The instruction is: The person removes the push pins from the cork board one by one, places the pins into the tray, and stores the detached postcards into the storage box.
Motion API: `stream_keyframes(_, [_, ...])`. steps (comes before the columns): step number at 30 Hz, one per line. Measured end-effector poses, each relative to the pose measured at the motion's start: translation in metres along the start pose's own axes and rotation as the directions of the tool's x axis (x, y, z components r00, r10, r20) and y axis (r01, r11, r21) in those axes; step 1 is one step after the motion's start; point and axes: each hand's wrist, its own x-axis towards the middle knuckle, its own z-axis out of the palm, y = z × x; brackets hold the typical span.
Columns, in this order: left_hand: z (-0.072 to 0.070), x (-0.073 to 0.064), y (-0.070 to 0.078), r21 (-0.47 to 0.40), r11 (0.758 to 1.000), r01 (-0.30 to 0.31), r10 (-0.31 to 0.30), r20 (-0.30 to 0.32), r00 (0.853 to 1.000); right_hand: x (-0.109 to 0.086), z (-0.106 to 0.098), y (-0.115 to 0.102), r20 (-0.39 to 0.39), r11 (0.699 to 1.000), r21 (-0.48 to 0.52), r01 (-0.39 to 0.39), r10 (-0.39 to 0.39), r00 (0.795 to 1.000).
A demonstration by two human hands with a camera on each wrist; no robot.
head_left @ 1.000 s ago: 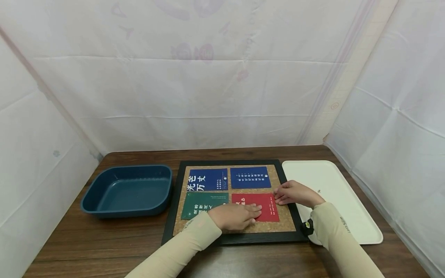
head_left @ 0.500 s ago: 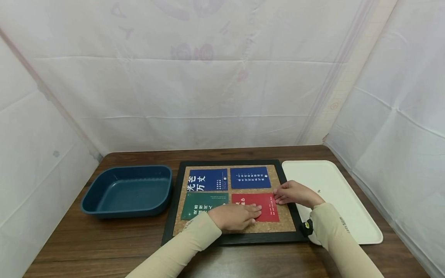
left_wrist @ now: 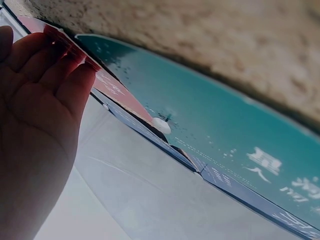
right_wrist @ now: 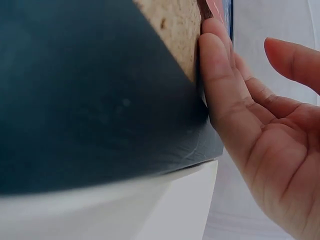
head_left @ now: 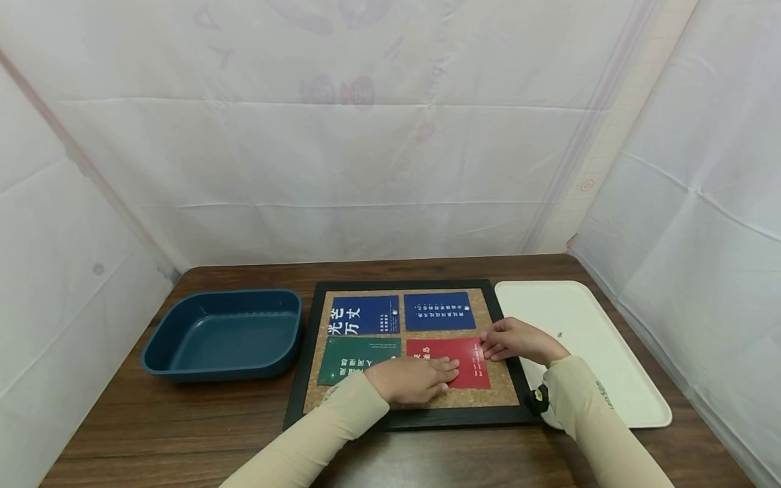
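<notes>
A red card lies on a black-framed cork board. Across its middle, my left hand rests with extended fingers and covers part of the print. At the card's right edge, the fingertips of my right hand touch the card or the cork beside it. In the right wrist view the right thumb stands apart from the fingers. A green card lies left of the red one. Two blue cards fill the row behind. A small white pin head shows near the green card's corner.
To the left stands a deep blue basin. A white tray lies right of the board, partly under my right forearm. The wooden table ends at white sheeting at the back and sides.
</notes>
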Motion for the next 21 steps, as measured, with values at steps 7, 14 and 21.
stream_keyframes(7, [0.000,0.000,0.000,-0.011,1.000,0.003,-0.003,0.004,1.000,0.001,0.004,-0.001,-0.006,0.999,-0.002,-0.039,0.039,0.999])
stream_keyframes(14, [-0.002,-0.001,0.000,-0.024,1.000,0.004,-0.004,0.005,1.000,0.001,0.007,-0.005,-0.004,0.998,0.000,-0.056,0.056,0.998])
stream_keyframes(21, [0.000,0.000,-0.001,-0.021,1.000,-0.001,0.002,0.002,1.000,-0.001,0.011,-0.008,-0.003,0.998,-0.014,-0.069,0.068,0.998])
